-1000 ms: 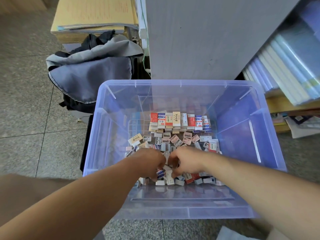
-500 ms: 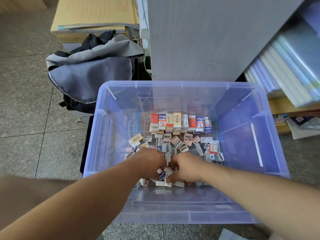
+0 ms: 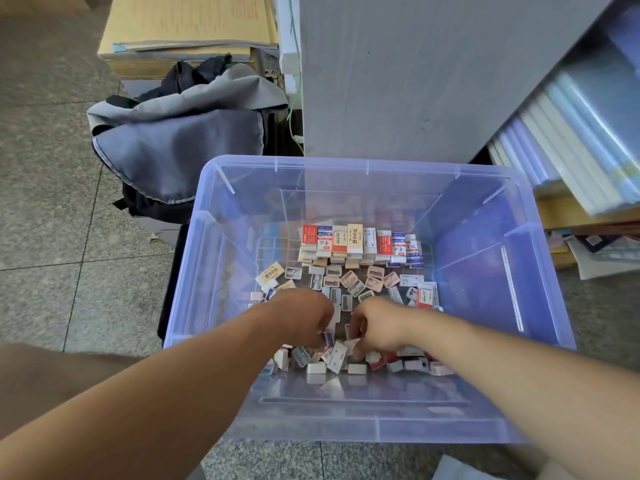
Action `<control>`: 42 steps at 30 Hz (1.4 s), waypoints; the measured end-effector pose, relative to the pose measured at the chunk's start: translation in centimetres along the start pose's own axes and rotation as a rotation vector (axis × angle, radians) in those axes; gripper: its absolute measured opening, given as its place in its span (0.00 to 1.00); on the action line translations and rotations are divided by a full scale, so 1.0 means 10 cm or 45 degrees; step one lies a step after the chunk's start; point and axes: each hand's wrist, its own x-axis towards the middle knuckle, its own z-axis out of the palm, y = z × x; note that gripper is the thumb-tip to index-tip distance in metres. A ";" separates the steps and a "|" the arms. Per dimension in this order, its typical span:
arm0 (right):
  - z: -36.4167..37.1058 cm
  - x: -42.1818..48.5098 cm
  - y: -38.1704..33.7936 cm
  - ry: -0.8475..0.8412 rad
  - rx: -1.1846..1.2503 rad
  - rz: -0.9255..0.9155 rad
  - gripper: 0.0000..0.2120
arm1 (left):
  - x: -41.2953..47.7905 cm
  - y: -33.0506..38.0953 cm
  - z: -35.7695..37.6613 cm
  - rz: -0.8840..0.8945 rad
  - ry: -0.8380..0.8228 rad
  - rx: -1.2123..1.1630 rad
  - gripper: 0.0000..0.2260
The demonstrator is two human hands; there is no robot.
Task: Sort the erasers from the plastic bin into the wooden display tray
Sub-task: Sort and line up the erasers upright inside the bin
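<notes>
Translucent blue plastic bin (image 3: 346, 427): a white rectangular eraser (image 3: 337, 356) lay just nearside of your fingertips, between both hands, long axis tilted up-right. Your left hand (image 3: 304, 317) pinched a small blue-white eraser (image 3: 327, 338). Your right hand (image 3: 379, 327) was curled into the pile, grip unclear. An upright row of sleeved erasers (image 3: 360, 240) stood beyond.

Opened a small gap at frame centre between left hand (image 3: 304, 318) and right hand (image 3: 379, 327), nearly touching 1 s ago. Raised blue-striped eraser (image 3: 327, 338) slightly, pinched in left fingertips. Uncovered red eraser (image 3: 376, 362) below right hand, mostly hidden 0.5 s ago.
</notes>
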 end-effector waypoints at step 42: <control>-0.51 -0.19 0.35 1.216 1.161 0.359 0.06 | 0.03 0.19 -0.22 -0.234 0.224 -1.383 0.08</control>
